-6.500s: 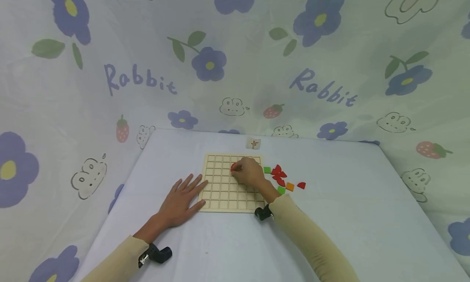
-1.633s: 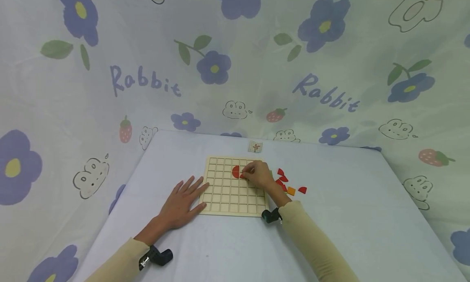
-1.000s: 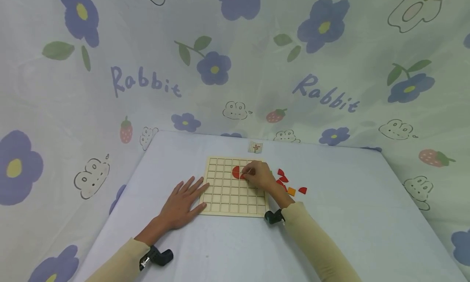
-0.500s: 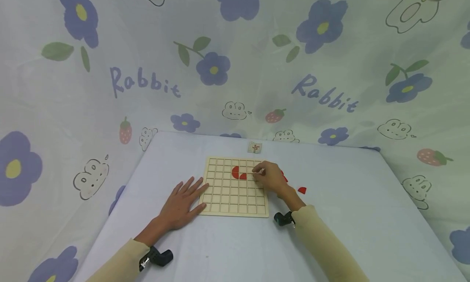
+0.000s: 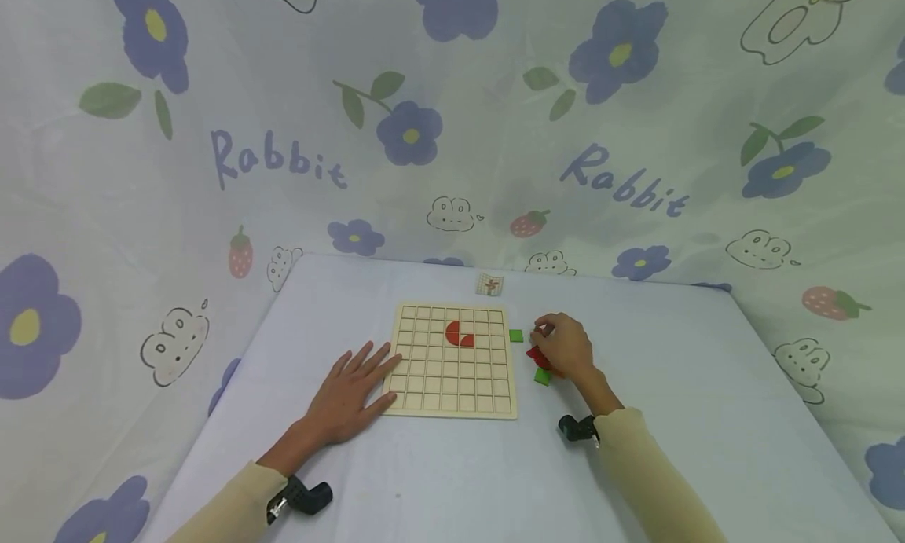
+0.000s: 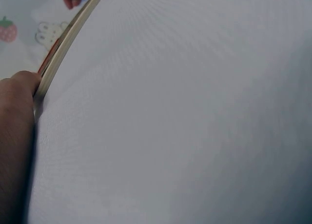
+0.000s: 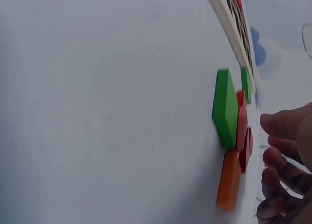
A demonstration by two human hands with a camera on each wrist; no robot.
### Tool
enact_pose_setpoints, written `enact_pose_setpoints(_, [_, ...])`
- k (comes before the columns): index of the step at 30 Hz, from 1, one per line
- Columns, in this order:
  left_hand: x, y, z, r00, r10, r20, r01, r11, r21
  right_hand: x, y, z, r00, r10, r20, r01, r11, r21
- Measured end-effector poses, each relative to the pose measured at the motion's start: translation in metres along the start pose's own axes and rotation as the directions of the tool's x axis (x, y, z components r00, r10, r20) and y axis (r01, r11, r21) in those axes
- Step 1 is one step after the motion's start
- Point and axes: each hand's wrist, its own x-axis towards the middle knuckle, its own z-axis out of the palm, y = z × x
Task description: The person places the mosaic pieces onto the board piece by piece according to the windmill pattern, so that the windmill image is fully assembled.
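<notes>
A pale wooden grid board [image 5: 452, 378] lies flat, with red pieces [image 5: 453, 332] set in a few of its upper cells. My left hand [image 5: 344, 398] rests with spread fingers on the board's left edge. Right of the board, my right hand [image 5: 566, 346] hovers over a small pile of red pieces [image 5: 540, 358]. In the right wrist view its fingers are bent and apart, above red pieces [image 7: 241, 120], a green square [image 7: 225, 107] and an orange piece [image 7: 229, 181]. Whether the fingertips touch a piece is hidden.
Another green square [image 5: 516, 335] lies beside the board's right edge. A small patterned card [image 5: 489, 284] sits behind the board on the white cloth. Behind the table hangs a flowered curtain [image 5: 452, 119].
My right hand has moved from the board rightward to the loose pieces. Since the oldest frame, more red shows in the upper cells. The left hand stays in place.
</notes>
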Motion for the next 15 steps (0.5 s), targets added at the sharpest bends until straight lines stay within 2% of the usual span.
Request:
enact_pose_setpoints(6, [0.0,0.0,0.0,1.0,0.001,-0.006,-0.001,1.0,0.005,0.0,0.012,-0.002,0.996,0.091,0.019,-0.09,0.995,-0.048])
enact_pose_setpoints(15, [0.0,0.001,-0.002,1.0,0.004,-0.008,-0.004,1.0,0.0,0.002,0.011,0.002,0.995,0.09,0.048,-0.089,0.996,-0.031])
